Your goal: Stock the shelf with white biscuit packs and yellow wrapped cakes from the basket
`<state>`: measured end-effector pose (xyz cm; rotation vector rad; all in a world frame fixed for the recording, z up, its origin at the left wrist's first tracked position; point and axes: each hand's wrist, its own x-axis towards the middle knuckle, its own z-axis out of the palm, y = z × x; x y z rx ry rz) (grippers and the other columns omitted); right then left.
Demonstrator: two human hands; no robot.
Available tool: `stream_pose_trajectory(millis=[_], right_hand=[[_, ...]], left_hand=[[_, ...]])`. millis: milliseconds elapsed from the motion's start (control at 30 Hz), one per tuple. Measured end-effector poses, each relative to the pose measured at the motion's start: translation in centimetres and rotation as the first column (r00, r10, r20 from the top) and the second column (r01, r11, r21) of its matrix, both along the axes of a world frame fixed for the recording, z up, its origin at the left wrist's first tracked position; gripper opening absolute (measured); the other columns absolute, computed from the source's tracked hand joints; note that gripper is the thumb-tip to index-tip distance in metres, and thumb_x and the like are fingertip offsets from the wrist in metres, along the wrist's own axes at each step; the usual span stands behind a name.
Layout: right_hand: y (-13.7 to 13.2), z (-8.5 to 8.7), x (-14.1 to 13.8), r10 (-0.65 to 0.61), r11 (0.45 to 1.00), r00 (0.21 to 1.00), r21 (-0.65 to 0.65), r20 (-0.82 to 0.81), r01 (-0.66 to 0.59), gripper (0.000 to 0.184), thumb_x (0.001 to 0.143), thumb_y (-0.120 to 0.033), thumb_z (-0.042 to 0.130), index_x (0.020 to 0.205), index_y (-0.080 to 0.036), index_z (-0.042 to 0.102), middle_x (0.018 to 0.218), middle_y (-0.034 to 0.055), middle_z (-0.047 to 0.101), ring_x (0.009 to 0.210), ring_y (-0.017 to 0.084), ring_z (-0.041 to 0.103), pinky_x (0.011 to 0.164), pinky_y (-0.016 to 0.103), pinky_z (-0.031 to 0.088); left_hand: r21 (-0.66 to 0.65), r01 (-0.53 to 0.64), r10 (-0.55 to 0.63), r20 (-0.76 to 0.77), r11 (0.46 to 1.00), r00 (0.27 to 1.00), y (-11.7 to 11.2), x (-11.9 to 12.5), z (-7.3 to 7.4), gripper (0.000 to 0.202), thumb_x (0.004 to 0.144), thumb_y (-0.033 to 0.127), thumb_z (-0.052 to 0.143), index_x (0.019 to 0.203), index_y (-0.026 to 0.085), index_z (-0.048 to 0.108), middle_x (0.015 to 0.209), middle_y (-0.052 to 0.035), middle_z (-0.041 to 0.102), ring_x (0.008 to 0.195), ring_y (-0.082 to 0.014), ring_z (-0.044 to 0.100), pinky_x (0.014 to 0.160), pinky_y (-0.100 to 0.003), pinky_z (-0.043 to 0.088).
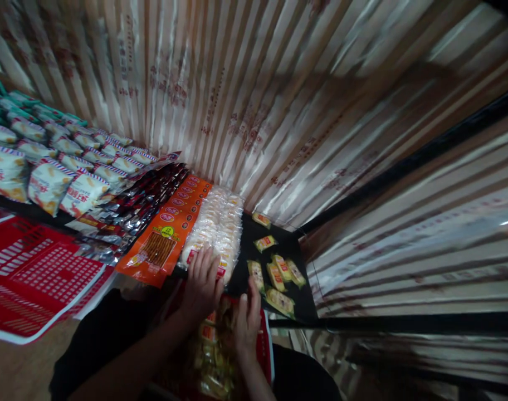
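My left hand (201, 283) rests with outstretched fingers at the front end of two rows of white, clear-wrapped crackers (214, 223). My right hand (248, 320) has its fingers extended upward, beside a small yellow-wrapped snack packet (256, 274) on the black shelf (248, 239). Whether the fingertips touch that packet I cannot tell. More yellow packets (279, 302) lie scattered on the shelf to the right. Below both hands, a red bag (265, 351) on my lap holds a heap of the same kind of yellow packets (214, 362), partly hidden by my forearms.
Left of the crackers lies an orange snack pack (164, 239), then dark shiny packets (141, 206) and rows of white snack bags (84, 192). A red and white printed sheet (40, 273) hangs at the left. Pleated plastic sheeting (245, 111) and a black bar (404, 161) border the shelf.
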<state>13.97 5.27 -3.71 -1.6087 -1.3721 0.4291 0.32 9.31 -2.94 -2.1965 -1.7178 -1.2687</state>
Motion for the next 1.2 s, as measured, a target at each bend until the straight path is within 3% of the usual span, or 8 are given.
stream_pose_trajectory(millis=[200, 300, 433, 533, 700, 800, 900, 1200], right_hand=[[-6.8, -3.0, 2.0, 0.286, 0.94, 0.897, 0.082, 0.337, -0.33, 0.034, 0.088, -0.022, 0.04, 0.119, -0.022, 0.053, 0.119, 0.0087, 0.059, 0.112, 0.02, 0.054, 0.089, 0.037, 0.048], [-7.7, -3.8, 2.5, 0.314, 0.916, 0.846, 0.095, 0.431, -0.389, 0.038, 0.088, -0.02, 0.039, 0.123, -0.021, 0.05, 0.12, 0.0097, 0.059, 0.111, 0.02, 0.054, 0.087, 0.037, 0.05], [-5.5, -1.7, 1.4, 0.322, 0.903, 0.775, 0.07, 0.544, -0.424, 0.038, 0.088, -0.021, 0.037, 0.124, -0.021, 0.051, 0.136, 0.0097, 0.045, 0.128, 0.024, 0.037, 0.097, 0.045, 0.042], [-2.3, 0.2, -0.3, 0.225, 0.92, 0.779, 0.136, 0.586, -0.368, 0.043, 0.089, -0.022, 0.036, 0.132, -0.019, 0.043, 0.144, 0.0102, 0.032, 0.134, 0.027, 0.023, 0.101, 0.049, 0.036], [2.9, -0.3, -2.2, 0.139, 0.961, 0.828, 0.128, 0.543, -0.246, 0.054, 0.088, -0.031, 0.042, 0.139, -0.016, 0.03, 0.148, 0.0139, 0.018, 0.136, 0.029, 0.014, 0.102, 0.051, 0.032], [4.7, -1.4, -2.0, 0.141, 0.973, 0.856, 0.091, 0.498, -0.213, 0.063, 0.085, -0.036, 0.047, 0.141, -0.018, 0.023, 0.149, 0.0141, 0.016, 0.135, 0.03, 0.018, 0.101, 0.051, 0.032], [5.4, -2.0, -1.3, 0.164, 0.976, 0.855, 0.046, 0.491, -0.213, 0.066, 0.085, -0.041, 0.047, 0.141, -0.02, 0.022, 0.146, 0.0146, 0.025, 0.13, 0.03, 0.03, 0.099, 0.049, 0.035], [6.3, -1.8, -0.7, 0.147, 0.981, 0.812, 0.019, 0.564, -0.192, 0.064, 0.085, -0.049, 0.043, 0.139, -0.017, 0.029, 0.132, 0.0154, 0.047, 0.115, 0.027, 0.049, 0.09, 0.041, 0.042]], left_hand=[[0.042, 0.286, -0.285, -0.039, 0.957, 0.958, -4.2, 0.3, 0.0, 0.029, 0.084, 0.015, 0.037, 0.102, 0.013, 0.059, 0.106, -0.0131, 0.06, 0.106, -0.0218, 0.052, 0.088, -0.038, 0.047], [-0.053, 0.29, -0.294, -0.118, 0.956, 0.948, -6.0, 0.4, -0.6, 0.026, 0.083, 0.016, 0.038, 0.097, 0.015, 0.061, 0.101, -0.0108, 0.062, 0.099, -0.0218, 0.055, 0.083, -0.037, 0.05], [-0.04, 0.076, -0.081, -0.158, 0.996, 0.984, -6.3, -0.2, -0.8, 0.028, 0.082, 0.011, 0.039, 0.098, 0.015, 0.062, 0.114, -0.0125, 0.057, 0.113, -0.0249, 0.048, 0.09, -0.04, 0.047], [-0.053, -0.059, 0.051, -0.132, 0.997, 0.99, -4.6, -1.3, -0.1, 0.028, 0.082, 0.012, 0.042, 0.103, 0.015, 0.06, 0.118, -0.0132, 0.053, 0.115, -0.0255, 0.045, 0.094, -0.041, 0.044], [-0.11, -0.177, 0.167, -0.092, 0.978, 0.982, -1.4, -3.0, 0.5, 0.019, 0.081, 0.02, 0.05, 0.097, 0.018, 0.06, 0.103, -0.0097, 0.056, 0.098, -0.0223, 0.052, 0.082, -0.036, 0.05], [-0.091, -0.162, 0.155, -0.076, 0.983, 0.985, -0.5, -3.4, -0.1, 0.019, 0.08, 0.021, 0.054, 0.097, 0.018, 0.059, 0.102, -0.0093, 0.056, 0.096, -0.0225, 0.052, 0.079, -0.035, 0.051], [-0.064, -0.143, 0.14, -0.04, 0.988, 0.989, -0.2, -3.4, -0.7, 0.019, 0.081, 0.023, 0.054, 0.099, 0.018, 0.059, 0.102, -0.01, 0.055, 0.097, -0.023, 0.051, 0.08, -0.036, 0.05], [-0.017, -0.128, 0.128, 0.015, 0.992, 0.992, 1.0, -2.9, -1.2, 0.016, 0.08, 0.023, 0.056, 0.093, 0.015, 0.059, 0.098, -0.0114, 0.055, 0.097, -0.0242, 0.05, 0.083, -0.038, 0.048]])
